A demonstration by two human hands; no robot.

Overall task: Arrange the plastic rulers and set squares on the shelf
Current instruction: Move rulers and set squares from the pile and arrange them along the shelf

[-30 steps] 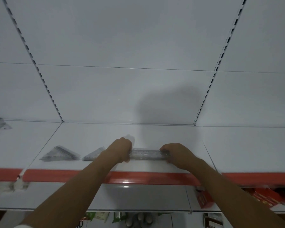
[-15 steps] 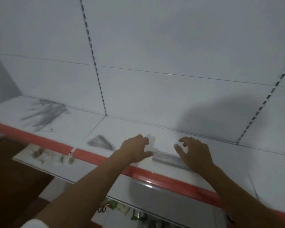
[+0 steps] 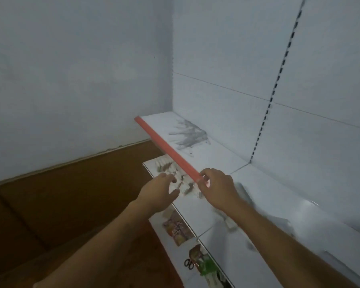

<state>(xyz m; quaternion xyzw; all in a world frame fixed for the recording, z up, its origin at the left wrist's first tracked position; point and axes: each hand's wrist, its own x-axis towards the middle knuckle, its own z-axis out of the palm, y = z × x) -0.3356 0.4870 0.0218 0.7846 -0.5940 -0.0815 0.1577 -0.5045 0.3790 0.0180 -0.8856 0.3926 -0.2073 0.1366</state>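
A loose heap of clear plastic rulers and set squares (image 3: 188,135) lies on the white shelf (image 3: 220,154) near its far left end, behind the red front strip (image 3: 166,149). My left hand (image 3: 158,190) hovers in front of and below the strip, fingers relaxed and holding nothing. My right hand (image 3: 216,187) is at the strip's edge, fingers loosely bent, nothing in it. A blurred clear set square (image 3: 244,192) lies on the shelf just right of my right hand.
A lower shelf (image 3: 197,221) below holds small pale items (image 3: 175,171), colourful packets (image 3: 177,227) and scissors (image 3: 188,263). A grey wall and brown floor (image 3: 60,204) lie to the left. Slotted uprights (image 3: 272,90) run up the white back panel.
Both hands let go of the straight ruler and moved left along the shelf. The view swung left, bringing the heap of rulers towards the middle of the picture.
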